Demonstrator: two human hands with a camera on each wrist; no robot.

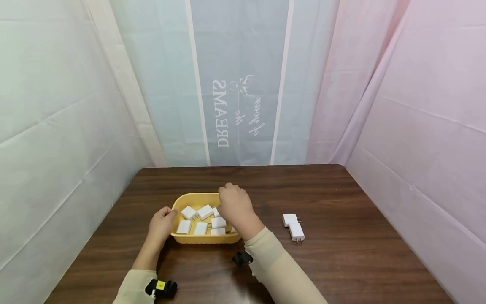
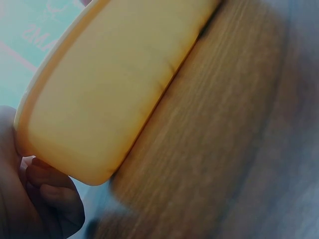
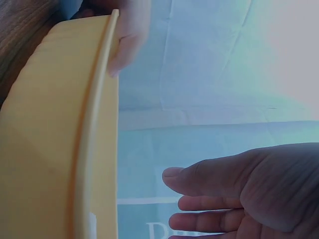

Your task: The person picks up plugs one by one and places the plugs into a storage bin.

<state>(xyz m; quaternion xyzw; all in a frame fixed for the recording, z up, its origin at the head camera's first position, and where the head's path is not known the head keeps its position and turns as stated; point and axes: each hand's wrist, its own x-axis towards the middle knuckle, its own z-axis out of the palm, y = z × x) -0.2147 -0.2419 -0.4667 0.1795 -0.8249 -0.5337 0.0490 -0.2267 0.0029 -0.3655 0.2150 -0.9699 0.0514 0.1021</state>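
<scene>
A yellow plastic basket (image 1: 205,240) stands on the table with several white charger plugs (image 1: 184,227) loose inside, some showing metal prongs. My left hand (image 1: 161,224) grips the basket's left end, thumb over the rim and fingers curled beneath it in the left wrist view. Above the basket's right end is my right hand (image 1: 237,211), covering part of the inside. The right wrist view shows its thumb and fingers (image 3: 207,221) loosely extended, with nothing seen between them.
Two more white charger plugs, one farther back (image 1: 290,220) and one nearer (image 1: 296,232), lie touching on the brown wooden table (image 1: 341,261) right of the basket. Pale cloth hangings (image 1: 243,50) enclose the table at the back and both sides.
</scene>
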